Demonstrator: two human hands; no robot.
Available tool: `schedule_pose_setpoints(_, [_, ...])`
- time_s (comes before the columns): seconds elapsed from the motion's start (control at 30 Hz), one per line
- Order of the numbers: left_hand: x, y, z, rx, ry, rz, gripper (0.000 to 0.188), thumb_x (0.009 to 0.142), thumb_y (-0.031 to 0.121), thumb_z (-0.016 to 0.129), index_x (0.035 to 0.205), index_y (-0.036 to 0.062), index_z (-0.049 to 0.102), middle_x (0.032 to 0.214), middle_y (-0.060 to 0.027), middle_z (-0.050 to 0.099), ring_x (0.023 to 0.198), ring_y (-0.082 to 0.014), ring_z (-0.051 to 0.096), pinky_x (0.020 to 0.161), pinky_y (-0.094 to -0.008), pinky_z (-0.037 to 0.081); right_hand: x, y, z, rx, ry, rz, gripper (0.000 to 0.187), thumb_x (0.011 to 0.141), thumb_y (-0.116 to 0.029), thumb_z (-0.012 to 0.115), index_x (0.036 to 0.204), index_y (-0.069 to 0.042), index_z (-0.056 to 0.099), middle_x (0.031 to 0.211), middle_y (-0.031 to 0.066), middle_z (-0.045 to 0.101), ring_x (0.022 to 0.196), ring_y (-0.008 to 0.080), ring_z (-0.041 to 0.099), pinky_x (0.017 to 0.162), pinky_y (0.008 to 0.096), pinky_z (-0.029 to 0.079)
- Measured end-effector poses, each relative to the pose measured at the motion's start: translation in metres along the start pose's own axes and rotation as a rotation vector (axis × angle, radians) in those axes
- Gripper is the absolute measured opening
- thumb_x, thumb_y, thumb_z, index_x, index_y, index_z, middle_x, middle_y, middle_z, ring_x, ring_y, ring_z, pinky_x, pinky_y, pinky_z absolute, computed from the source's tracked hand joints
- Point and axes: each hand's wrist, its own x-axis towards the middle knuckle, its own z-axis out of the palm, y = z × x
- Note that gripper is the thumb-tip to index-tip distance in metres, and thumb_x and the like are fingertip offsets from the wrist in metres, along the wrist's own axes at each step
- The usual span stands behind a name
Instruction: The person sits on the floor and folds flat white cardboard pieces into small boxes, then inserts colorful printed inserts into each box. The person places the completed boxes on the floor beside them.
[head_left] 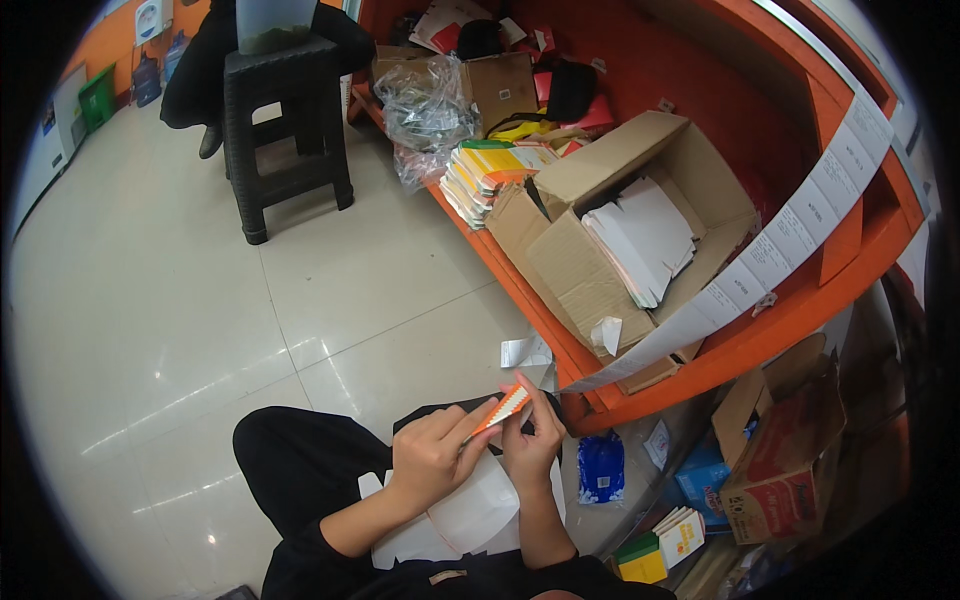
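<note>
Above my lap I hold a small folded cardboard carton [503,408], with an orange and white edge turned up. My left hand [432,452] grips its near left end, the fingers closed along it. On the far right side, my right hand [530,442] pinches the same carton between thumb and fingers. White unfolded carton blanks [473,512] lie across my lap under both hands. A long white strip of printed labels [735,285] hangs over the orange shelf [540,330], its lower end close to my right hand.
An open cardboard box [580,270] with white blanks [640,235] stands on the shelf, beside stacked flat cartons [478,185] and clear plastic [430,105]. Right of me lie a blue packet [600,470], finished-looking cartons [660,545] and another box [785,470]. A person [190,85] is behind a black stool [285,120].
</note>
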Motion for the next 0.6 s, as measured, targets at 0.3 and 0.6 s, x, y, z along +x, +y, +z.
schedule_pose_setpoints(0.3, [0.009,-0.022,-0.001,-0.493,0.005,-0.324,0.019,0.093,0.011,0.060,0.108,0.0043,0.070,0.065,-0.0076,0.048,0.050,-0.0161,0.043,0.048,-0.0279,0.035,0.002,-0.001,-0.005,0.484,-0.037,0.015,0.038,0.098,-0.015,0.053,0.131,0.005,0.053,0.101,0.0077,0.062,0.093,0.0149,0.061,0.081,0.0274,0.047])
schedule_pose_setpoints(0.6, [-0.004,-0.025,0.012,-0.616,-0.038,-0.343,0.041,0.097,0.017,0.056,0.061,-0.0017,0.054,0.048,-0.0046,0.043,0.043,-0.0112,0.036,0.042,-0.0300,0.030,-0.011,-0.003,0.002,0.619,0.020,0.345,0.021,0.099,-0.018,0.054,0.082,-0.005,0.052,0.077,-0.0020,0.057,0.067,0.0016,0.048,0.062,0.0183,0.041])
